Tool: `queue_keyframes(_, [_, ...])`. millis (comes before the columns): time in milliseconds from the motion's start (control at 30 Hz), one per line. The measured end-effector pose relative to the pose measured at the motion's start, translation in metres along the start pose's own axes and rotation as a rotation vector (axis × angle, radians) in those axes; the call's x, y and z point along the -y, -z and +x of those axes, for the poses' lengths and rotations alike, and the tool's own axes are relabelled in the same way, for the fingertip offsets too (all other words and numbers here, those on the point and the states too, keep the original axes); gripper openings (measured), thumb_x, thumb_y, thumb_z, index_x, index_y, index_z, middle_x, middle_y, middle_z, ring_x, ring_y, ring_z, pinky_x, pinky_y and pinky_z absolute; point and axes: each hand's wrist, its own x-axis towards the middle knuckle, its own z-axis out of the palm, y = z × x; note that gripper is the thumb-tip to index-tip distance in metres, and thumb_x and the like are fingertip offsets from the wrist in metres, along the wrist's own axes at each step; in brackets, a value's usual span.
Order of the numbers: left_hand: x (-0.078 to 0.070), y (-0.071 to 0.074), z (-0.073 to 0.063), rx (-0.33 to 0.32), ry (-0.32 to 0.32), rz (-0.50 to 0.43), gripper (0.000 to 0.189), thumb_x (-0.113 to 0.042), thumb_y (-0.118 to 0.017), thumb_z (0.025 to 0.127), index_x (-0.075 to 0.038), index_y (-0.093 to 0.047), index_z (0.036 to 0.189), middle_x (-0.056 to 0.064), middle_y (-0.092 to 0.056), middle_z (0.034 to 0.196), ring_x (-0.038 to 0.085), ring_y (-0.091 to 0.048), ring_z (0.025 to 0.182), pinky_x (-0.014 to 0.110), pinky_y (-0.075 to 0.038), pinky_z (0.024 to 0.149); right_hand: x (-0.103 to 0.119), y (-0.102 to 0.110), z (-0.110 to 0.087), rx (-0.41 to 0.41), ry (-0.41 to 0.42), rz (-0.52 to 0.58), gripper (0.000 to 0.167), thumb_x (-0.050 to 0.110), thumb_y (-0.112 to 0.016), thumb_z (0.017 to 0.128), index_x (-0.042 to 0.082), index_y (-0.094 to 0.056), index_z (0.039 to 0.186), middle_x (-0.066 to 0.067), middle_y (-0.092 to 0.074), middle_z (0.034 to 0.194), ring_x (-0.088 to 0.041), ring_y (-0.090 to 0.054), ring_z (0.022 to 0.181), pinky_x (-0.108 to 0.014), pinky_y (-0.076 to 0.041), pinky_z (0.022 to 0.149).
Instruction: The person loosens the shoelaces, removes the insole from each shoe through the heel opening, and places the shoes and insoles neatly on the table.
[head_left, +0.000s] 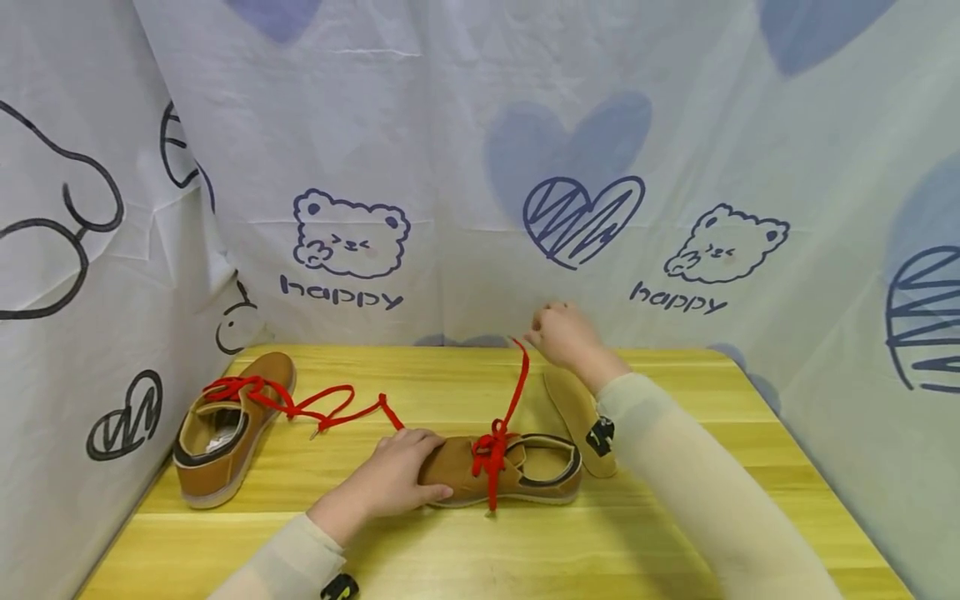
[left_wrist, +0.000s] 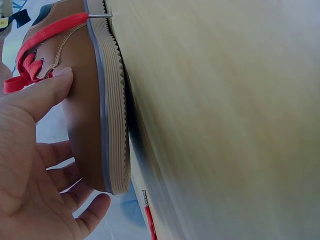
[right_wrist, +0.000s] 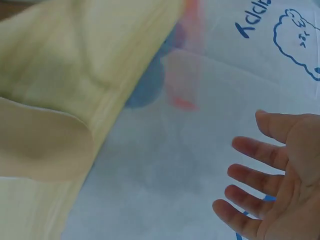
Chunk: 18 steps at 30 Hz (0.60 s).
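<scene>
My left hand (head_left: pixel 397 475) grips the toe of a brown shoe (head_left: pixel 452 462), thumb on the near side and fingers on the far side. Its red shoelace (head_left: pixel 491 458) is knotted across the front, one end hanging with a metal tip. The other end (head_left: pixel 521 382) of the lace rises in the air toward my right hand (head_left: pixel 566 333), which is raised near the table's back edge. In the right wrist view, the fingers (right_wrist: pixel 257 182) are spread with nothing between them, and the red lace (right_wrist: pixel 185 65) shows as a blur apart from them.
A second brown shoe (head_left: pixel 217 442) stands at the left, its red lace (head_left: pixel 330 408) trailing across the table (head_left: pixel 420 550) toward my left hand. Behind the held shoe's heel lies a tan insole (head_left: pixel 573 408). A printed white cloth (head_left: pixel 465 275) hangs around the table.
</scene>
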Motion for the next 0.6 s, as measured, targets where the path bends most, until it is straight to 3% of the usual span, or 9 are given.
queue_keyframes(100, [0.0, 0.0, -0.001, -0.001, 0.002, -0.002, 0.073, -0.047, -0.078, 0.085, -0.003, -0.057, 0.139, 0.013, -0.057, 0.137, 0.033, -0.049, 0.127, 0.056, -0.038, 0.101, 0.004, -0.004, -0.006, 0.05, -0.018, 0.004, 0.033, 0.034, -0.059, 0.101, 0.004, -0.073, 0.107, -0.013, -0.066, 0.11, -0.035, -0.058, 0.108, -0.049, -0.043, 0.101])
queue_keyframes(233, [-0.001, 0.001, -0.002, -0.003, 0.009, -0.004, 0.073, -0.046, -0.079, 0.084, -0.003, -0.057, 0.139, 0.013, -0.057, 0.137, 0.033, -0.049, 0.127, 0.055, -0.038, 0.101, 0.02, -0.005, -0.015, 0.151, 0.034, -0.055, 0.034, 0.037, -0.061, 0.1, 0.011, -0.071, 0.081, -0.004, -0.066, 0.084, -0.027, -0.06, 0.086, -0.046, -0.045, 0.092])
queue_keyframes(367, [-0.002, 0.002, -0.001, -0.003, 0.014, -0.005, 0.073, -0.045, -0.079, 0.084, -0.003, -0.057, 0.139, 0.013, -0.057, 0.137, 0.033, -0.049, 0.127, 0.055, -0.038, 0.101, 0.04, -0.006, -0.024, 0.274, 0.06, -0.078, 0.042, 0.04, -0.061, 0.099, 0.014, -0.064, 0.067, 0.001, -0.061, 0.07, -0.024, -0.059, 0.08, -0.045, -0.042, 0.1])
queue_keyframes(467, [-0.003, 0.002, -0.001, -0.002, 0.016, -0.006, 0.072, -0.046, -0.079, 0.084, -0.003, -0.057, 0.139, 0.013, -0.057, 0.137, 0.033, -0.05, 0.127, 0.055, -0.038, 0.101, 0.054, -0.008, -0.032, 0.316, 0.027, -0.074, 0.041, 0.044, -0.064, 0.097, 0.017, -0.065, 0.067, 0.003, -0.062, 0.074, -0.024, -0.061, 0.087, -0.043, -0.049, 0.094])
queue_keyframes(600, [-0.003, 0.001, -0.001, -0.005, 0.01, -0.007, 0.072, -0.046, -0.078, 0.085, -0.004, -0.057, 0.138, 0.012, -0.057, 0.137, 0.032, -0.05, 0.127, 0.055, -0.039, 0.101, 0.066, -0.016, -0.039, 0.325, -0.01, -0.108, 0.04, 0.05, -0.068, 0.093, 0.019, -0.063, 0.068, 0.003, -0.062, 0.081, -0.025, -0.061, 0.094, -0.04, -0.053, 0.073])
